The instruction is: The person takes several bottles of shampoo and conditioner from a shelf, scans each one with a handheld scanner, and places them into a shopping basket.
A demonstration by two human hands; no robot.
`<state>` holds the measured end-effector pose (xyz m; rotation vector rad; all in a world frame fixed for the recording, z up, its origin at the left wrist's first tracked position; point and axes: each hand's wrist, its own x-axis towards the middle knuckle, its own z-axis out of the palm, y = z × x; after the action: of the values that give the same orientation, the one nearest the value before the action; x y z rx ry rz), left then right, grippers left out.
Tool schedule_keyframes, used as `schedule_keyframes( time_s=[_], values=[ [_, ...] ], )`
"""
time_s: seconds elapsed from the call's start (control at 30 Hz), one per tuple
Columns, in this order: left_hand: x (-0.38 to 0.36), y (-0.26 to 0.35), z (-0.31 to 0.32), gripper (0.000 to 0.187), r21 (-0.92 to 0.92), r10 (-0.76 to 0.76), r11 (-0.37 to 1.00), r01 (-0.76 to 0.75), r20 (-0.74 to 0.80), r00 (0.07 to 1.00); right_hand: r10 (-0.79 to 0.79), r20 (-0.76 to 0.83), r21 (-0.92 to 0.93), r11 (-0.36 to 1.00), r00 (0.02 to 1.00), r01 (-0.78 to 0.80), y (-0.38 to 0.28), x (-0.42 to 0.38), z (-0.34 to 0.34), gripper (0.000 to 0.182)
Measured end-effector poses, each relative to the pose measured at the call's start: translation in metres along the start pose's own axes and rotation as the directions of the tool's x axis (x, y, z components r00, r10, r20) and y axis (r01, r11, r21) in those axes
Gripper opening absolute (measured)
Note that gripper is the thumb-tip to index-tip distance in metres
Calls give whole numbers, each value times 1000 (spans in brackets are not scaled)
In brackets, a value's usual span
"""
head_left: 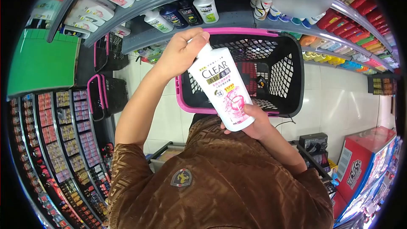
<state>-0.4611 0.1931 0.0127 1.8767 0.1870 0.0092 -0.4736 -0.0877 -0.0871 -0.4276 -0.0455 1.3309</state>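
A white CLEAR shampoo bottle (222, 85) with a pink label picture is held tilted in front of my chest, its top toward the upper left. My left hand (182, 53) is closed around the top, hiding most of the cap or pump. Near the base, my right hand (256, 123) grips the bottle, with the thumb on the front and fingers behind. Beneath the bottle is a black shopping basket (292, 76) with a pink rim and mesh sides. Inside it, a small dark item with some yellow shows, too small to name.
Shelves (237, 19) with several pump bottles (206, 8) run across the front. Colourful packages (360, 29) fill the right shelves. More pink-handled baskets (99, 97) stand at left, beside a product rack (59, 144). A red display box (360, 157) is at lower right.
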Motion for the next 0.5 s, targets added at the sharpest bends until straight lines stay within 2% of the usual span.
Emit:
schedule_keyframes(
  time_s=[0.13, 0.2, 0.23, 0.3, 0.33, 0.37, 0.43, 0.5],
  values=[
    [1, -2, 3, 37, 18, -8, 1000, 8, 2, 1000, -49, 4, -61, 997, 999, 49, 1, 0, -1, 68],
    [7, 2, 6, 50, -10, -14, 1000, 15, 67, 998, -76, -18, -80, 994, 997, 74, 2, -3, -1, 69],
    [8, 9, 5, 50, -13, -7, 1000, 8, 69, 998, -96, -34, -104, 990, 995, 92, -1, -4, -1, 70],
    [4, 27, 1, 68, -123, -134, 981, 149, 121, 983, -114, -23, -144, 984, 993, 110, -10, -6, 0, 71],
    [4, 29, -1, 84, -69, -116, 990, 127, 141, 983, -129, -7, -176, 976, 992, 126, -14, -6, 1, 72],
    [3, 33, -2, 84, -66, -120, 989, 130, 136, 983, -125, -3, -173, 977, 992, 122, -15, -7, 1, 72],
    [2, 39, -1, 68, -150, -54, 986, 76, 144, 988, -135, 37, -189, 972, 990, 140, -19, -7, -1, 75],
    [1, 31, 9, 62, -122, -34, 991, 47, 106, 994, -138, 12, -221, 965, 990, 138, -18, -9, -2, 75]
  ],
)
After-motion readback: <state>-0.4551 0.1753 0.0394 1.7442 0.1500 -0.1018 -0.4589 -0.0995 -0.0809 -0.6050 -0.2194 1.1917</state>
